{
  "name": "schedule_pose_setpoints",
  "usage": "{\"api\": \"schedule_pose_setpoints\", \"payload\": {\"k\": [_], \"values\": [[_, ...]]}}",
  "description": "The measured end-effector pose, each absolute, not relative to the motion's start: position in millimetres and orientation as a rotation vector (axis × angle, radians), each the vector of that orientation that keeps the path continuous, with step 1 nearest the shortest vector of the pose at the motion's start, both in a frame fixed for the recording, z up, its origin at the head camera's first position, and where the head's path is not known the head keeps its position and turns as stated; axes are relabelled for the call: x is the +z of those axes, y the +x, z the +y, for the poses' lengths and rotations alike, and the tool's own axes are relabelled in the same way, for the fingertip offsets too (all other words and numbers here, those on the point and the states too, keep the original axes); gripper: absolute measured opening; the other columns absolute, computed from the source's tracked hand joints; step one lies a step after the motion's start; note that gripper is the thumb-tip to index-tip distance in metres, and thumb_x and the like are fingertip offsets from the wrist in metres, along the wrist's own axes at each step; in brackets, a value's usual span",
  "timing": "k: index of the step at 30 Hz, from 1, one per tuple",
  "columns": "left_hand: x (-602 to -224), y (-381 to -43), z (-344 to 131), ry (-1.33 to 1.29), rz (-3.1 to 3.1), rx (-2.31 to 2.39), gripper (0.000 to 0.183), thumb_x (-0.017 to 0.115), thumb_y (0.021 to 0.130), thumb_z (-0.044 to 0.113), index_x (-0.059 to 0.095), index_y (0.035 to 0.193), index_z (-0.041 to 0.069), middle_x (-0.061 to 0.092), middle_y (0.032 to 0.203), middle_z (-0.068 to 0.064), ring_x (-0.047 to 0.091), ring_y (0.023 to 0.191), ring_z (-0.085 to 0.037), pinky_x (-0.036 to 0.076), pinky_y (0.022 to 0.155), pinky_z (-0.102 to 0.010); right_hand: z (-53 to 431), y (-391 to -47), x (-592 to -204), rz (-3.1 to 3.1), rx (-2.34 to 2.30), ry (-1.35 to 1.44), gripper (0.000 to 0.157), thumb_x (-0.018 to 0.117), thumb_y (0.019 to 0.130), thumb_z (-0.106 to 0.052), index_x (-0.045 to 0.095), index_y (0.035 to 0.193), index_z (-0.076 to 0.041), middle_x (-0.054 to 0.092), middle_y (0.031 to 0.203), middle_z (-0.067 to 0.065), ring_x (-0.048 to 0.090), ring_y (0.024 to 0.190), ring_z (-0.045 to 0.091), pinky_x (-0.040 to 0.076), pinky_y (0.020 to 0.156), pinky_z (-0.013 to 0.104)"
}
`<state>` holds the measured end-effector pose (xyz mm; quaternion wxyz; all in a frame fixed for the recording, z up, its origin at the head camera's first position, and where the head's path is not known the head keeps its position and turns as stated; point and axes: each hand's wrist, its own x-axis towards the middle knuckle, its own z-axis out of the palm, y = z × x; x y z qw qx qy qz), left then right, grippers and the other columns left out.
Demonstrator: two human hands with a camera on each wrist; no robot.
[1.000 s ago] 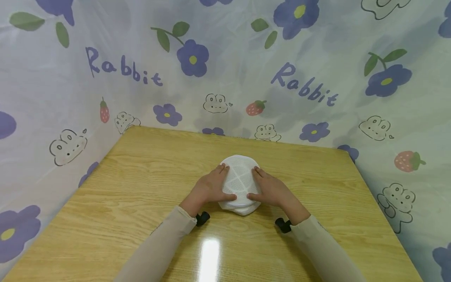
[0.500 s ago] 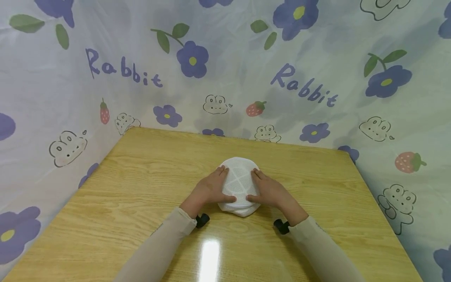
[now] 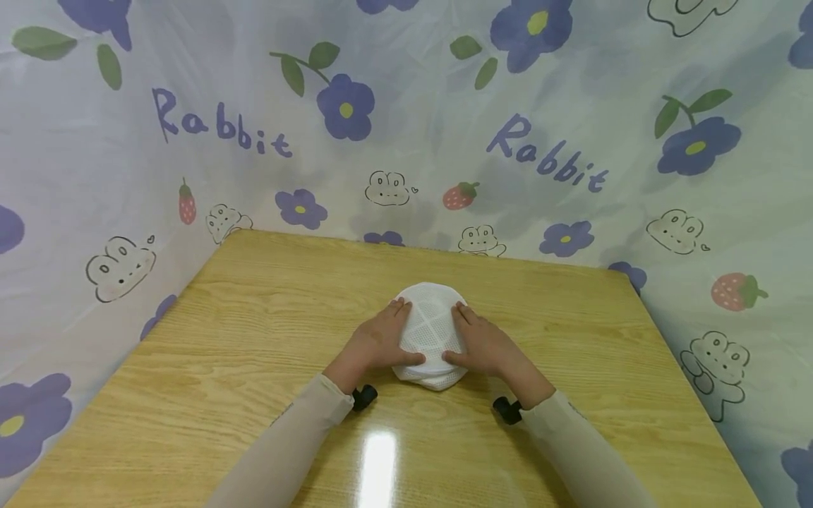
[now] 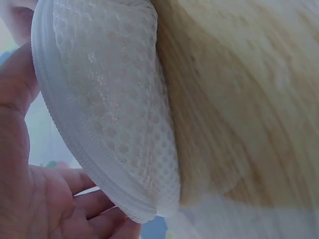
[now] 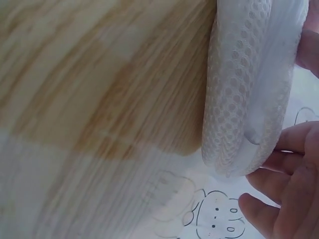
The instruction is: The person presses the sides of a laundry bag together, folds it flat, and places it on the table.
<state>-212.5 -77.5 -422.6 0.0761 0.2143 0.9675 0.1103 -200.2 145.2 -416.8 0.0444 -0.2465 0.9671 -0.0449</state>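
Observation:
A white mesh laundry bag (image 3: 427, 328), rounded with crossing seams on top, lies on the wooden table. My left hand (image 3: 376, 340) rests on its left side, fingertips at the upper edge and thumb near the front. Mirroring it, my right hand (image 3: 488, 346) touches the right side, thumb pointing inward. In the left wrist view, the mesh bag (image 4: 109, 94) shows a white zipper-like band along its rim, with relaxed fingers (image 4: 99, 211) beside it. From the right wrist, the bag (image 5: 232, 89) shows its puffy side, and fingers (image 5: 279, 181) lie loosely extended at the edge.
The wooden table (image 3: 254, 331) reaches back to a white curtain (image 3: 432, 106) printed with purple flowers, rabbits and strawberries. Black wrist mounts (image 3: 365, 396) sit under both wrists. A bright light reflection lies on the table's front part.
The right hand has shifted very slightly left along the bag. Otherwise both hands and the bag look almost the same, with a tiny shift of the head view.

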Motion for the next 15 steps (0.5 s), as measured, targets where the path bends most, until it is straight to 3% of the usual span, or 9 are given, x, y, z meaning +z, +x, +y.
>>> {"api": "schedule_pose_setpoints", "payload": {"k": [6,15], "values": [[-415,-213,-80,0.665,2.929,0.297,0.105,0.050,0.066,0.072,0.015,0.141,0.008,0.015,0.146,-0.009,0.015,0.134,-0.021,0.029,0.102,-0.036,144,-200,-413,2.993,-0.108,-0.779,0.088,0.045,0.080,-0.059,0.015,0.140,-0.002,0.016,0.145,0.014,0.021,0.132,0.025,0.026,0.103,0.042],[-403,-215,-85,0.639,3.034,0.398,0.097,0.052,0.066,0.070,0.024,0.139,0.012,0.022,0.144,-0.008,0.022,0.132,-0.023,0.035,0.097,-0.041,148,-202,-399,3.110,-0.223,-0.772,0.077,0.046,0.080,-0.058,0.028,0.138,-0.010,0.029,0.141,0.011,0.032,0.126,0.029,0.030,0.099,0.049]]}}
